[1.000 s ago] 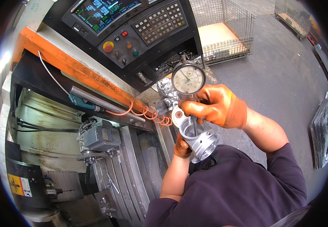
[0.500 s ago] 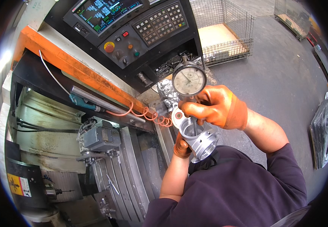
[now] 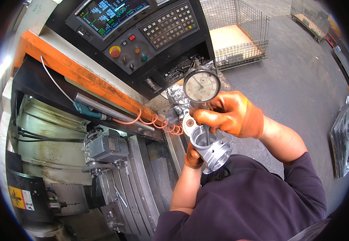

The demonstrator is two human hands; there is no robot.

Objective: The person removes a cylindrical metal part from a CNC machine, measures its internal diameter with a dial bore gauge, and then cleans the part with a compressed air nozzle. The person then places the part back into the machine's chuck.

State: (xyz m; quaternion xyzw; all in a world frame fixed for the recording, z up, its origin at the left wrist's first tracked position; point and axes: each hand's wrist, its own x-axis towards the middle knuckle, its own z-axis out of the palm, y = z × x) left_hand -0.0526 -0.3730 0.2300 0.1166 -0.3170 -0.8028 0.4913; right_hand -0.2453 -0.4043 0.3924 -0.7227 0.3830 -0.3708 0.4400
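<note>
Nothing much has shifted since the earlier frame: your hands hold the same pose, the gauge and the part sitting where they sat. Seen from the head camera, your right hand (image 3: pixel 226 114), in an orange glove, is closed around the stem of the dial bore gauge (image 3: pixel 201 85), whose round face stands just above your fingers while its rod runs down into the open bore of the machined metal part (image 3: pixel 211 146). Your left hand (image 3: pixel 193 157), also gloved, is wrapped around the part from below, mostly hidden under it. This looks like the measuring step, with the probe seated in the bore. Beyond your hands lie the machine's control panel (image 3: pixel 142 36) and a coiled orange hose (image 3: pixel 160 122); a wire basket (image 3: pixel 239 36) stands farther off. Next calls for a gentle rocking of the gauge, I judge, keeping the part steady.
</note>
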